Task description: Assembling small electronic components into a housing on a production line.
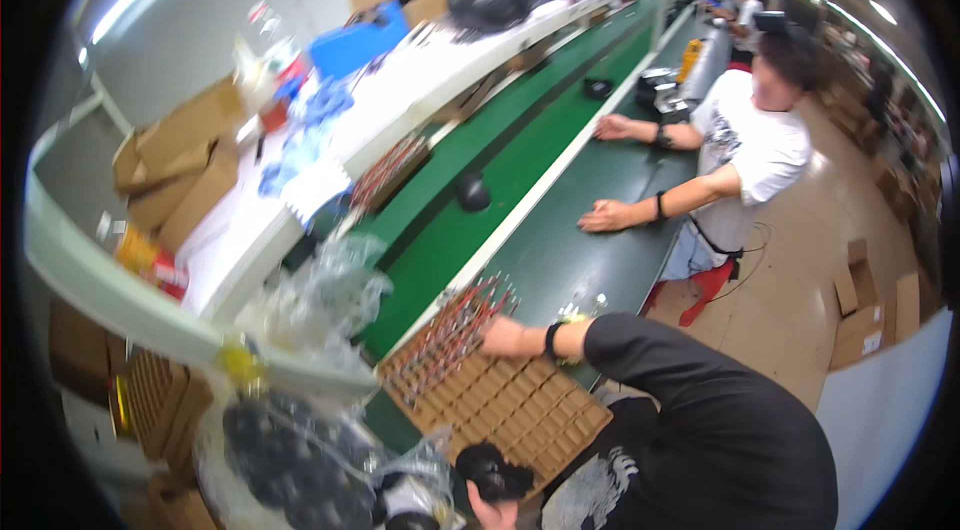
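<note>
My left hand (pixel 490 510), at the lower edge, is closed around a rounded black plastic part (pixel 492 470). Farther up, my right hand (pixel 504 338), with a black band at the wrist, reaches over a brown compartment tray (pixel 530 400). Its fingers are curled at the edge of a cluster of small parts with red wires (pixel 445 340), which fill the tray's far left side. Whatever those fingers hold is hidden. Rows of bare compartments show on the tray's near side. Beside my left hand lies a clear bag (pixel 300 460) with black rounded parts inside.
A green conveyor belt (pixel 535 180) carries a black dome-shaped part (pixel 472 193). Across the grey worktop (pixel 560 250), a co-worker in a white shirt (pixel 755 140) has both hands over the surface. Crumpled clear plastic (pixel 335 295) lies left of the belt; a shelf (pixel 370 120) runs above it.
</note>
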A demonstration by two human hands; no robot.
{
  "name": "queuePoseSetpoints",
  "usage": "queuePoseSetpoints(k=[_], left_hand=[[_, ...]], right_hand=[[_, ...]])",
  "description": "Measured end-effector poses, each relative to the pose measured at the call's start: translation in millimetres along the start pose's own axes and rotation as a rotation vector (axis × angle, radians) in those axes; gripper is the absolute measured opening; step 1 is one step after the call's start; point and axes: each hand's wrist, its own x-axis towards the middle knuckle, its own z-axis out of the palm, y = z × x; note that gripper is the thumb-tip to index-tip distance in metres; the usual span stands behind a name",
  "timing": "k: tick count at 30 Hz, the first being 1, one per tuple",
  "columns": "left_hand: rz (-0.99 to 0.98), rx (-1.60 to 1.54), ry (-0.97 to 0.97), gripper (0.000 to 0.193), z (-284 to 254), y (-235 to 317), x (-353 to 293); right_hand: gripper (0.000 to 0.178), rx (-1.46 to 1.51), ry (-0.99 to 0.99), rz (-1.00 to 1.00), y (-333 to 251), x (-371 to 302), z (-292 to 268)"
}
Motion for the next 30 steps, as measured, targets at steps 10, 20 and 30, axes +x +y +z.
queuePoseSetpoints(k=[10,20,30], left_hand=[[-0.278,0.248,0.003,0.062,52.0,0.0,93.1],[-0.522,0.344,-0.215,0.064,150.2,-43.8,154.6],[-0.355,0.267,-0.247,0.066,202.5,-31.2,123.5]], right_hand=[[0.012,-0.131,0.252,-0.037,21.3,9.6,49.8],[0.032,0.511,0.32,-0.039,-72.2,-75.4,-36.6],[0.038,0.485,0.245,0.16,-94.4,-139.8,29.8]])
